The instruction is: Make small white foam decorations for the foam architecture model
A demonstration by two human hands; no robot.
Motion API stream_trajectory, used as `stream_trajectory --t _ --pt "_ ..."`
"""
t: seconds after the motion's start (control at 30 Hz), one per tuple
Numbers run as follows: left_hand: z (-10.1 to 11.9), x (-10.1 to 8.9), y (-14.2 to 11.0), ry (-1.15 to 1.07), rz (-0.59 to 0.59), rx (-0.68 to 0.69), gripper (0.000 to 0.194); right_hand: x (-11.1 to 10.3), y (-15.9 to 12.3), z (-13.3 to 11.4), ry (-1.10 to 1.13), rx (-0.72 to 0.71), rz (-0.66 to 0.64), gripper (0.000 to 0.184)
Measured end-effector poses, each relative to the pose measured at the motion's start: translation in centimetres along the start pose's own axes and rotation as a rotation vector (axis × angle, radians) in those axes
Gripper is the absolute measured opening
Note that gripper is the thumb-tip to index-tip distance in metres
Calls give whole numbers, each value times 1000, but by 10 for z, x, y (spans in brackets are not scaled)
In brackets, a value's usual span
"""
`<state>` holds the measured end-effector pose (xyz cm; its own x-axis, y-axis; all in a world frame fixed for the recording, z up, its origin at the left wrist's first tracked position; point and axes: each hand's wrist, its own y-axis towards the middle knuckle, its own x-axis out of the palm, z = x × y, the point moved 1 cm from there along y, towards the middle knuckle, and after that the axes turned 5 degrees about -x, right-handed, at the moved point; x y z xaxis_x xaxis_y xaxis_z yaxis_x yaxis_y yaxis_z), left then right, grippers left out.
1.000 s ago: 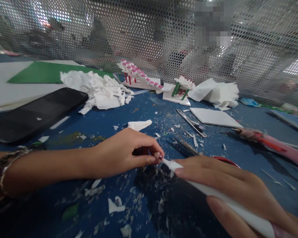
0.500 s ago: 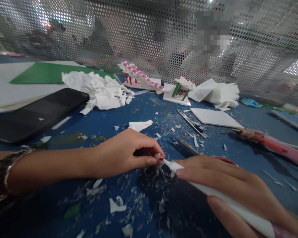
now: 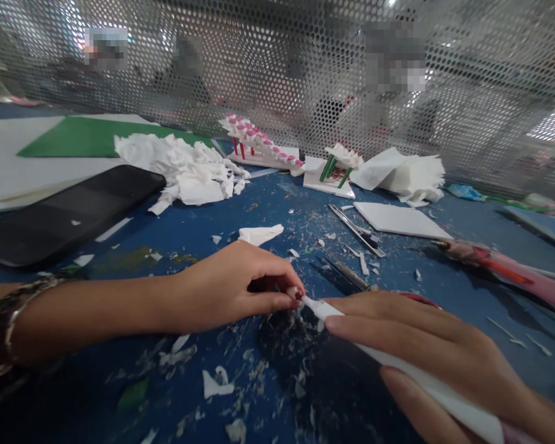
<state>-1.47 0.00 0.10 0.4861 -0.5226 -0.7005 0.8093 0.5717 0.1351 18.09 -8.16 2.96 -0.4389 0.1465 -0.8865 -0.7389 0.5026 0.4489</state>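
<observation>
Tube (image 3: pixel 444 388) slants through right grip (image 3: pixel 411 330); tip (image 3: pixel 309 302) beside reddish piece (image 3: pixel 296 294) in left grip (image 3: pixel 240 277).

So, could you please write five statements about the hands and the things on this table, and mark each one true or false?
1. The right hand holds the white tool. True.
2. The phone lies in the left part of the picture. True.
3. The left hand rests on the phone. False: it pinches a red-and-white piece at the white tool's tip.
4. The green sheet lies under the scissors. False: it lies farther back, at the left, partly hidden behind the tissue.
5. The pink tool is in no hand's grip. True.
</observation>
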Motion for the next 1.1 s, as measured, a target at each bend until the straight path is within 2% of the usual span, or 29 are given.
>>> stream_trajectory --t 0.17,0.27,0.57,0.8,1.1 --pt "0 1 0 -30 12 -17 8 0 -2 1 -75 -4 -3 35" --pt "0 1 -1 -46 22 -40 7 1 -2 1 -46 -5 -53 35" --pt "2 0 2 -4 5 -45 9 2 -9 3 -98 -37 -93 36" --pt "2 1 1 -38 -1 -51 6 1 -3 0 -74 -47 -58 31" --pt "0 1 1 -58 26 -96 8 0 -8 1 -78 -33 -126 34"
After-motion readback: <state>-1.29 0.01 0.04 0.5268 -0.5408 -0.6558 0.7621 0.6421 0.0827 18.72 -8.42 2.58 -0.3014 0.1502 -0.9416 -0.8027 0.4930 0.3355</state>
